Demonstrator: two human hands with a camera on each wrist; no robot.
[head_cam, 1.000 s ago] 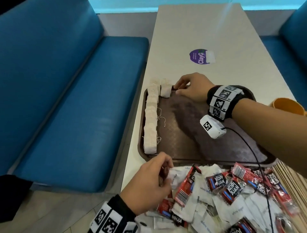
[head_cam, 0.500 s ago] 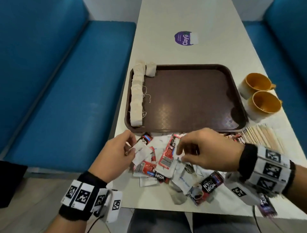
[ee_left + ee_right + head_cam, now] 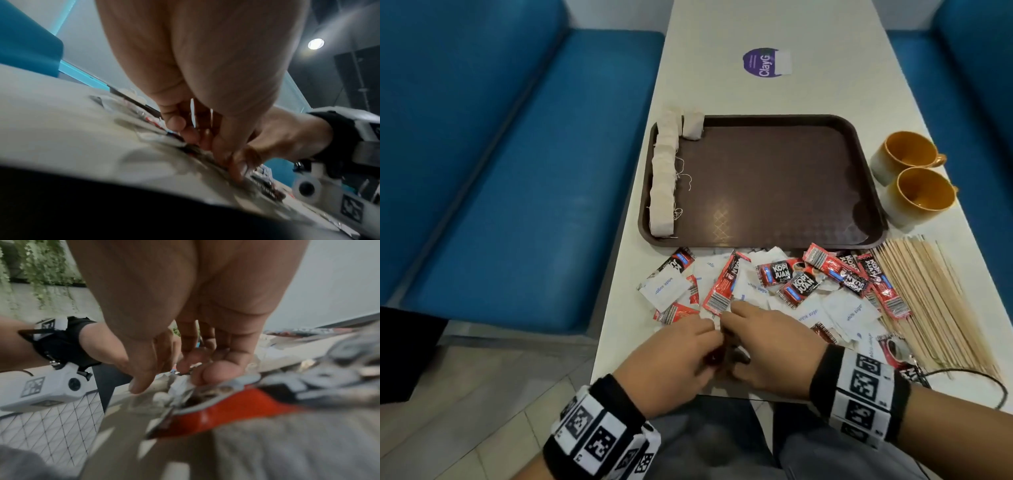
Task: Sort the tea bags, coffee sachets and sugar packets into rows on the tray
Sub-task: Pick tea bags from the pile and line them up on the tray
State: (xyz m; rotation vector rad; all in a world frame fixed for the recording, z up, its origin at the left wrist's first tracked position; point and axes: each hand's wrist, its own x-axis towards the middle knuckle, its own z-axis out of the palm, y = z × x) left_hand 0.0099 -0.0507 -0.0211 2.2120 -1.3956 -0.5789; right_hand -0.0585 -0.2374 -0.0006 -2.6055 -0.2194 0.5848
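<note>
A brown tray [image 3: 774,178] holds a row of tea bags [image 3: 663,181] along its left edge, with one more tea bag [image 3: 693,125] beside the far end of that row. In front of the tray lies a mixed pile of red coffee sachets [image 3: 799,284] and white sugar packets [image 3: 666,289]. Both hands meet at the pile's near left edge. My left hand [image 3: 709,329] has curled fingers and pinches a white packet edge [image 3: 717,322]. My right hand [image 3: 732,315] curls its fingers onto the pile right beside it; the blurred right wrist view does not show a clear hold.
Two orange cups [image 3: 907,154] [image 3: 921,192] stand to the right of the tray. A bundle of wooden sticks [image 3: 928,301] lies right of the pile. A purple sticker [image 3: 765,62] is on the far tabletop. Blue benches [image 3: 517,154] flank the table.
My right hand left the far tea bag on the tray and came back to the pile. Both hands have drawn together at the pile's near edge.
</note>
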